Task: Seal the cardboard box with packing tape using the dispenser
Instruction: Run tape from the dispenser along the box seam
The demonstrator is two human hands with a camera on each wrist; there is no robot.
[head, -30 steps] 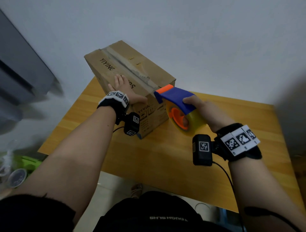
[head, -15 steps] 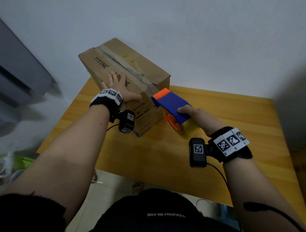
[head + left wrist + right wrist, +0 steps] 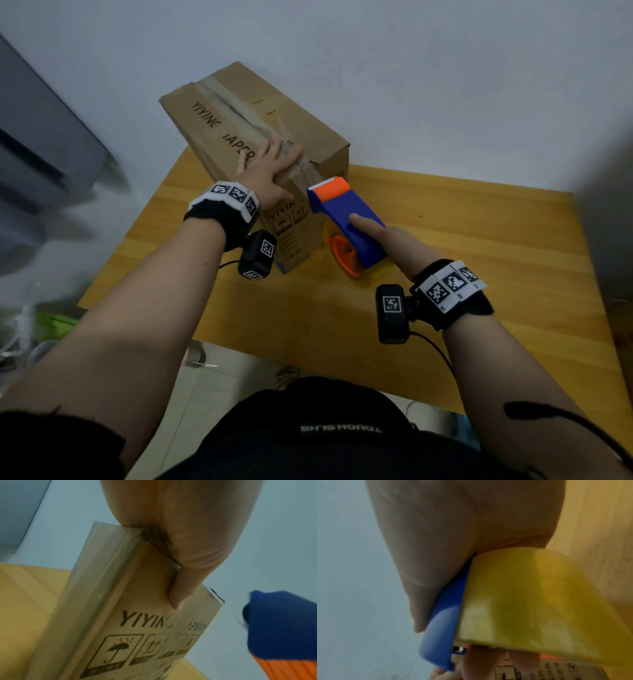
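Observation:
A brown cardboard box [image 3: 308,137] printed "YIYING PAPERS" stands at the back left of the wooden table [image 3: 479,257], with clear tape along its top seam. My left hand [image 3: 274,168] lies flat on the near end of that seam. In the left wrist view its thumb [image 3: 181,588] points down the box's end face [image 3: 137,622]. My right hand [image 3: 387,233] grips a blue tape dispenser [image 3: 346,212] with an orange head and a yellow tape roll [image 3: 530,595]. The orange head sits close to the top of the near end face. Whether it touches is hidden.
A white wall rises right behind the box. A grey unit [image 3: 41,154] stands off the table to the left, and green clutter [image 3: 51,322] lies on the floor below it. The table's front edge [image 3: 308,363] runs just ahead of my body.
My left hand slid from the box's printed side up onto the taped seam at the near end. My right hand swung the dispenser so that its orange head points at the end face.

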